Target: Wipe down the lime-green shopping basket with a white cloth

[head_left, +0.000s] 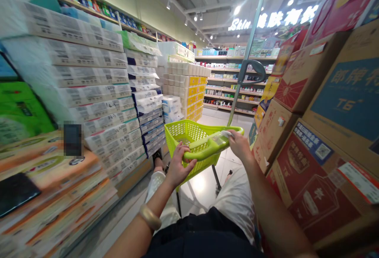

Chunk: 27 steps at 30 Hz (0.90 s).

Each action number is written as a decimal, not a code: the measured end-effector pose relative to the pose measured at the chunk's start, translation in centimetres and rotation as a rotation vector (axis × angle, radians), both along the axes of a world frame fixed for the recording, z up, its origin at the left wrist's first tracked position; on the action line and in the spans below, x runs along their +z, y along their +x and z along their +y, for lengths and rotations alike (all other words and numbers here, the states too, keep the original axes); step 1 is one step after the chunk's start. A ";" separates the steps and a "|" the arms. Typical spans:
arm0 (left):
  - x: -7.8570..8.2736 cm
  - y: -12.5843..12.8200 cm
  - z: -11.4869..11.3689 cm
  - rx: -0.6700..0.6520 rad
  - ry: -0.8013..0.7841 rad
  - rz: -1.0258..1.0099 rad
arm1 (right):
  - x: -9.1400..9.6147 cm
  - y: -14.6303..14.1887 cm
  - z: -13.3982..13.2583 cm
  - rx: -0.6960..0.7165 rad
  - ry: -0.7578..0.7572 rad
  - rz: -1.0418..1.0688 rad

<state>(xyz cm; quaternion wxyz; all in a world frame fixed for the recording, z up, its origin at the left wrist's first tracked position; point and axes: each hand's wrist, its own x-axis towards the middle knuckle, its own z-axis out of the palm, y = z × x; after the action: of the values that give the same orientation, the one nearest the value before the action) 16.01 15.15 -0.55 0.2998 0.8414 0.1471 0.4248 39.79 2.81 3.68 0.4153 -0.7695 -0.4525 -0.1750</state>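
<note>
My left hand point(179, 165) curls at the handle point(203, 154) of a lime-green shopping basket point(185, 131), its grip unclear; my right hand point(237, 144) clenches the handle's far end, beside a slim clear package point(214, 139) lying along it.

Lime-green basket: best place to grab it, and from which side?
Grip the thick rounded handle on the lime-green plastic basket, coming from above on the near side. It's a solid bar, likely firmer than the thin mesh walls. The right hand is clasping its right end; the left hand is at its left end.
</note>
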 end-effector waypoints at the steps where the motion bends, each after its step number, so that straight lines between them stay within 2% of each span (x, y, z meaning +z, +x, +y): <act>1: 0.0 0.0 0.0 0.000 0.004 -0.002 | 0.0 -0.5 0.3 0.038 0.002 -0.011; 5: -0.1 -0.3 0.3 -0.006 0.014 -0.017 | 0.6 -4.1 1.2 0.317 -0.032 -0.125; 7: -0.1 -0.5 0.5 0.000 0.012 -0.023 | 1.1 -4.9 1.3 0.391 -0.073 -0.140; 9: -0.2 -0.8 0.8 0.005 0.008 -0.023 | 1.6 -4.2 1.1 0.364 -0.102 -0.115; 14: -0.6 -1.2 1.4 -0.002 -0.025 -0.026 | 1.7 -1.1 1.1 0.155 -0.112 -0.028; 16: -0.7 -1.3 1.6 -0.005 -0.045 -0.032 | 1.7 -1.9 1.5 0.203 -0.116 -0.057; 18: -0.6 -1.5 1.8 -0.008 -0.055 -0.035 | 1.9 -3.7 2.2 0.314 -0.140 -0.120; 21: -0.5 -2.0 2.4 -0.014 -0.046 -0.041 | 2.6 -5.8 3.2 0.412 -0.246 -0.166; 23: -0.4 -2.4 3.0 -0.029 -0.039 -0.040 | 3.2 -5.5 3.6 0.354 -0.335 -0.144; 27: -0.6 -2.7 3.7 -0.068 -0.052 -0.060 | 4.1 -2.8 3.9 0.126 -0.486 -0.061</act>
<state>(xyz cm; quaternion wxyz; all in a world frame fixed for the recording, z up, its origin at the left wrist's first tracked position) 13.27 18.84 -1.17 0.3402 0.8247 0.1201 0.4355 37.03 6.68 7.78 0.2142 -0.8115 -0.5406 -0.0581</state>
